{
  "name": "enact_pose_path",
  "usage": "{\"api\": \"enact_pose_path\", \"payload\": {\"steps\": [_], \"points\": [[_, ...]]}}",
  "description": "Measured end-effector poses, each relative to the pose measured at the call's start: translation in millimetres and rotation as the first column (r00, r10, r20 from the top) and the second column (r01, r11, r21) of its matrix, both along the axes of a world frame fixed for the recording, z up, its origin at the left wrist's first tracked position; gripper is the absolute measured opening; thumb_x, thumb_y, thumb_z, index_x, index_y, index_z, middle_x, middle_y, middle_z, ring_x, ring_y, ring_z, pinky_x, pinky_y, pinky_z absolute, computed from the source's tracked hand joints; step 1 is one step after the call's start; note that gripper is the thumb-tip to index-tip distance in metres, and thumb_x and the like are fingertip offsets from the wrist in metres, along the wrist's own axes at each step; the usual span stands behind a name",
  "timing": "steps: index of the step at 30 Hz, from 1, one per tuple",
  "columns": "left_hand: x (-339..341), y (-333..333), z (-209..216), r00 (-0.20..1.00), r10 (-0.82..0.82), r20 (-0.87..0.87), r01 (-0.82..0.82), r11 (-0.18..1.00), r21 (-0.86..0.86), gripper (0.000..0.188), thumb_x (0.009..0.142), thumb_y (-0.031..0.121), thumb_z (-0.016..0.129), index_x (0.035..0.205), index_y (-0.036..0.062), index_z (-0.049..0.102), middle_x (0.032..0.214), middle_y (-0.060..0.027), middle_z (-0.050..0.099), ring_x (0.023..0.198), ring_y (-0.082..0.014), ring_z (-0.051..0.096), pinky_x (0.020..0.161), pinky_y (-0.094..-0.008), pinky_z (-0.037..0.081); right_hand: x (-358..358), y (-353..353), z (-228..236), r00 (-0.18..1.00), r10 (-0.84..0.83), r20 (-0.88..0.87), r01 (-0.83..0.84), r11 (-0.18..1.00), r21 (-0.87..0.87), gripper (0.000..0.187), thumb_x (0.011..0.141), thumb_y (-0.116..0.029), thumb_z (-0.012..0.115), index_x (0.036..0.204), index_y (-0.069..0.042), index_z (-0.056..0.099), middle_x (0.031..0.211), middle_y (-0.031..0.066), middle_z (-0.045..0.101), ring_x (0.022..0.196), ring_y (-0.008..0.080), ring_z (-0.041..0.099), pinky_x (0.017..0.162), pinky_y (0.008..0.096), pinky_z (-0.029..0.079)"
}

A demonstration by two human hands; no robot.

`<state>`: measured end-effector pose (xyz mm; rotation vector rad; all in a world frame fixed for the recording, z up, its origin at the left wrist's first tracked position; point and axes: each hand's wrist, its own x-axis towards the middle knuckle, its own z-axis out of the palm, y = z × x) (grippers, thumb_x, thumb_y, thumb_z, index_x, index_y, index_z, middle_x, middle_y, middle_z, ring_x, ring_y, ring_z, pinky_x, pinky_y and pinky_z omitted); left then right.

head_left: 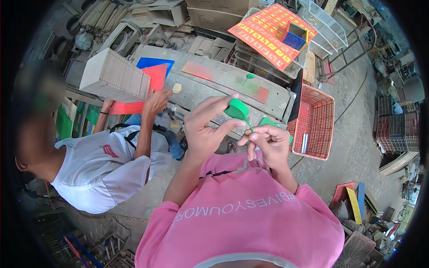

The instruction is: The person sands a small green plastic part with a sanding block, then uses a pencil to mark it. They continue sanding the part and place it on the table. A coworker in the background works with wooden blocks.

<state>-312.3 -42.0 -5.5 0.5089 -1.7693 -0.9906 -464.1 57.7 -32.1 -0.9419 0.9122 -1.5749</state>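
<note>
A green rounded piece with a thin stem point(238, 108) is held up in front of my chest. My left hand point(206, 125) grips its broad end between thumb and fingers. Lower down, the stem's tip is pinched in the fingertips of my right hand point(271, 144). Behind my right hand, a green flat piece point(268, 121) shows in part, mostly covered by the fingers. A similar small green piece point(250, 77) sits on a long board point(214, 80) stained red and green, lying on the workbench point(178, 67) beyond my hands.
At left, a co-worker in a white shirt point(107, 169) reaches toward a stack of pale boards point(118, 76) above a red sheet point(154, 78). A red plastic crate point(317, 120) stands right of the bench. A patterned red-yellow sheet point(263, 33) carries a small multicoloured box point(295, 38).
</note>
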Motion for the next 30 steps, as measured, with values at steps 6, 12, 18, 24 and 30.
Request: {"api": "enact_pose_path", "payload": {"steps": [6, 12, 18, 24, 30], "points": [[-4.6, -3.3, 1.4, 0.997, 0.055, -0.059, -0.064, 0.983, -0.173, 0.043, 0.064, 0.002, 0.079, 0.103, -0.0066, 0.064, 0.092, -0.0183, 0.065, 0.085, -0.023, 0.064, 0.074, -0.0306, 0.05, -11.2, 7.1, 12.1, 0.999, -0.005, 0.038, 0.005, 1.0, -0.015, 0.013, 0.091, -0.005, 0.056, 0.095, 0.005, 0.064, 0.078, 0.0179, 0.068, 0.044, 0.0108, 0.057, 0.038, 0.0203, 0.041], [-16.9, -1.5, 7.3, 0.989, 0.108, -0.105, -0.138, 0.928, -0.346, 0.044, 0.062, 0.006, 0.08, 0.104, 0.0008, 0.065, 0.099, -0.0136, 0.064, 0.085, -0.0244, 0.064, 0.07, -0.0311, 0.051, -20.2, 11.2, 20.8, 0.999, -0.015, 0.042, 0.015, 1.0, 0.018, 0.014, 0.091, -0.006, 0.057, 0.092, 0.005, 0.065, 0.075, 0.0177, 0.068, 0.044, 0.0104, 0.057, 0.038, 0.0201, 0.04], [-31.5, -0.9, 4.6, 0.982, 0.121, -0.143, -0.158, 0.944, -0.291, 0.044, 0.061, 0.008, 0.082, 0.1, -0.0009, 0.065, 0.1, -0.0146, 0.064, 0.085, -0.0247, 0.064, 0.071, -0.031, 0.052, -26.1, 16.8, 26.4, 0.995, -0.1, -0.027, 0.1, 0.995, 0.005, 0.012, 0.089, -0.003, 0.059, 0.091, 0.006, 0.066, 0.073, 0.0161, 0.068, 0.044, 0.0092, 0.056, 0.038, 0.0194, 0.041], [-50.2, 3.9, 3.4, 0.987, 0.1, -0.122, -0.121, 0.977, -0.176, 0.043, 0.063, 0.009, 0.082, 0.099, -0.0031, 0.063, 0.1, -0.016, 0.063, 0.084, -0.0234, 0.063, 0.071, -0.0307, 0.051, -32.2, 22.8, 30.0, 0.972, -0.203, -0.121, 0.197, 0.978, -0.064, 0.01, 0.087, 0.0, 0.06, 0.092, 0.006, 0.067, 0.075, 0.0149, 0.069, 0.045, 0.0083, 0.057, 0.038, 0.0188, 0.042], [-62.3, 9.7, 1.9, 0.973, -0.029, -0.23, 0.03, 1.0, 0.0, 0.042, 0.068, 0.006, 0.078, 0.105, -0.0054, 0.061, 0.11, -0.0169, 0.059, 0.091, -0.0185, 0.06, 0.078, -0.0292, 0.049, -34.7, 21.8, 23.8, 0.916, -0.323, -0.238, 0.286, 0.941, -0.18, 0.011, 0.083, 0.003, 0.062, 0.094, 0.004, 0.067, 0.076, 0.0128, 0.07, 0.048, 0.0085, 0.059, 0.043, 0.0196, 0.046]]}}
